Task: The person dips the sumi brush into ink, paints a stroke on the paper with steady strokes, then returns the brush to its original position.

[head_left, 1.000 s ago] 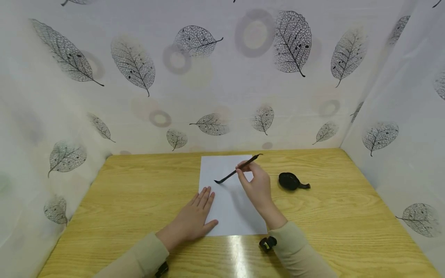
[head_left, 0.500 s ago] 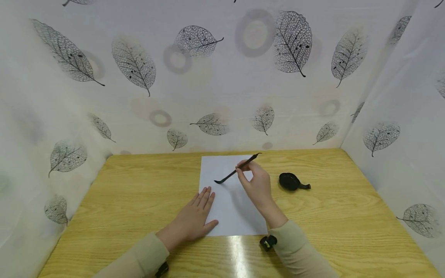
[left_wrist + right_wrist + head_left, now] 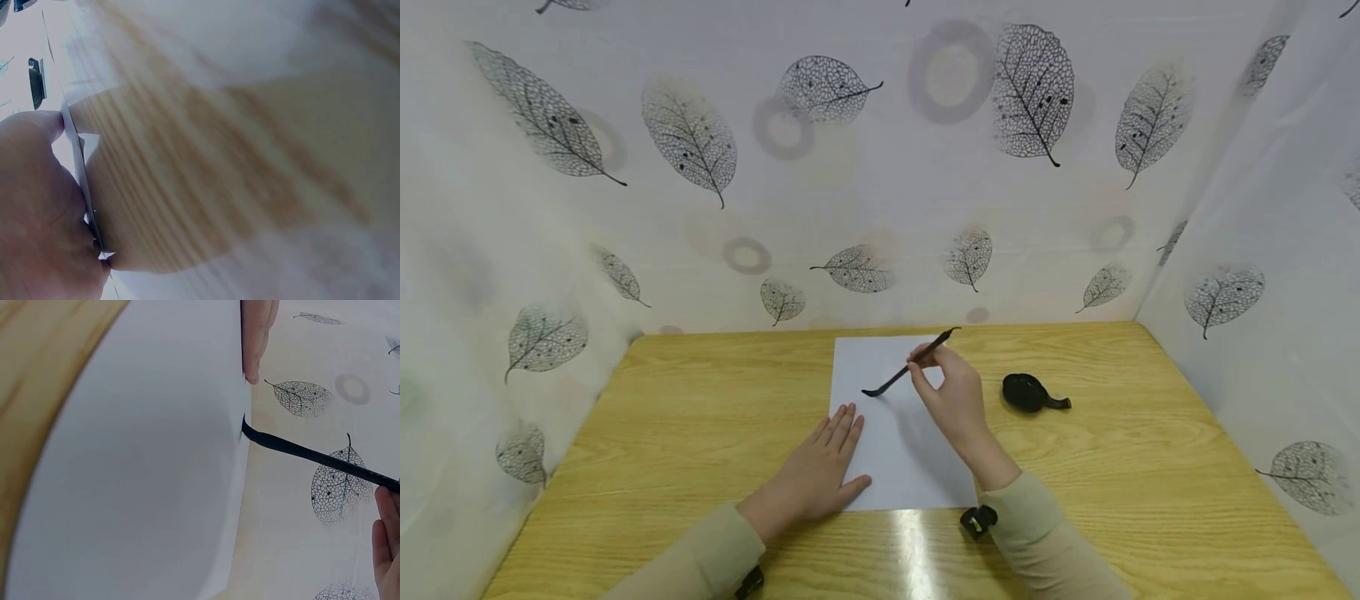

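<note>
A white sheet of paper (image 3: 902, 467) lies on the wooden table. My left hand (image 3: 820, 471) rests flat on its left edge, fingers straight and thumb out to the side. In my right hand (image 3: 955, 400), thumb and fingertips pinch a dark writing brush (image 3: 917, 358) by its handle. The brush slants down to the left, and its black tip bends against the paper just beyond my left fingertips. In the right wrist view the bent brush tip (image 3: 250, 431) shows at the sheet's surface. Part of the left hand (image 3: 44, 206) fills the left side of the left wrist view.
A small black dish with a short handle (image 3: 1024, 392) sits on the table (image 3: 715, 400) to the right of the paper. Leaf-patterned white cloth (image 3: 880, 192) hangs behind the table and along both sides. A black wrist device (image 3: 978, 522) is at the right sleeve.
The brush's upper end has shifted slightly left and up, with the right fingers moving a little left. Its tip stays at nearly the same spot. My left hand has not moved.
</note>
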The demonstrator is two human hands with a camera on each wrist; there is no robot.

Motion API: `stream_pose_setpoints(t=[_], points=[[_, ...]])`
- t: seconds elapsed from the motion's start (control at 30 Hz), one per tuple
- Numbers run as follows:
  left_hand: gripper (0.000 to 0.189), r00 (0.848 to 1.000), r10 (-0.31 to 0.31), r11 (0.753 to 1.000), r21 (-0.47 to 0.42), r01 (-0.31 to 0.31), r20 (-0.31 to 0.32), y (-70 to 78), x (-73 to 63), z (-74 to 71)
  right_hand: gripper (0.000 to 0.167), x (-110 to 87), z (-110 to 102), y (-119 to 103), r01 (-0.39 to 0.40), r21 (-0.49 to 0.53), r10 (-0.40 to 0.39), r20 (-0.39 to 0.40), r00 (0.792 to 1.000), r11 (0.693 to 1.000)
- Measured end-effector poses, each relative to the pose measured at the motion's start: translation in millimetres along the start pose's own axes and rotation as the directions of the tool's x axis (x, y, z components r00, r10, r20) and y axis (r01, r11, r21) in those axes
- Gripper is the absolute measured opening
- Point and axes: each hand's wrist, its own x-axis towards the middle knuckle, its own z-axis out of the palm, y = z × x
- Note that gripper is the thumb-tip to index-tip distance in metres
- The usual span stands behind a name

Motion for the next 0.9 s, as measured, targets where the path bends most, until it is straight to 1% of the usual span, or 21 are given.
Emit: stream_pose_setpoints(t=[0.3,0.63,0.9], points=[[0.087,1.000,0.003,1.000,0.000,-0.003,0.005,0.2,-0.6,-0.1,0.013,1.5,0.0,-0.3,0.005,-0.003,-0.005,0.006,1.000,1.000],[0.086,1.000,0.000,1.000,-0.015,0.000,0.000,1.1,-1.8,-2.7,0.014,2.3,-0.2,0.6,0.015,-0.001,-0.015,-0.007,1.000,1.000],[0.086,1.000,-0.001,1.000,-0.022,0.001,0.004,1.7,-2.3,-4.5,0.012,2.5,-1.1,0.6,-0.002,0.004,0.002,-0.006,1.000,1.000]])
